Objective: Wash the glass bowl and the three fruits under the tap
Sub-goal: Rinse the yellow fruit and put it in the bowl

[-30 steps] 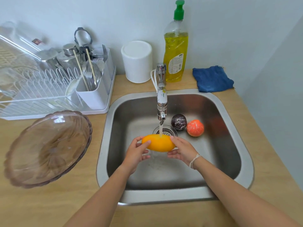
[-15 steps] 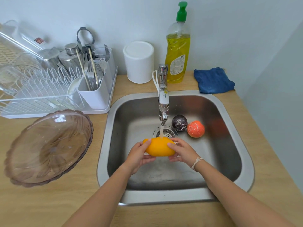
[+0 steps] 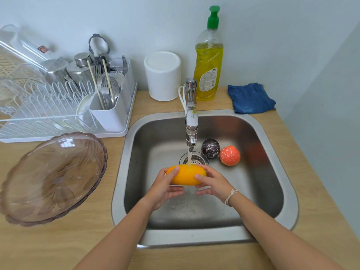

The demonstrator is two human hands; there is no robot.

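I see both hands holding the mango (image 3: pixel 186 174) over the middle of the sink (image 3: pixel 290 191), right under the tap (image 3: pixel 191 121), with the water stream landing on its top. My left hand (image 3: pixel 163 189) curls its fingers round the mango's left end; my right hand (image 3: pixel 213 184) grips the right end, thumb on top. The plum (image 3: pixel 210 148) and the orange (image 3: pixel 229 155) lie touching each other on the sink floor, just right of the drain (image 3: pixel 196 159). The bowl (image 3: pixel 52 178) rests tilted on the surface near its left edge, in front of the rack (image 3: pixel 48 106).
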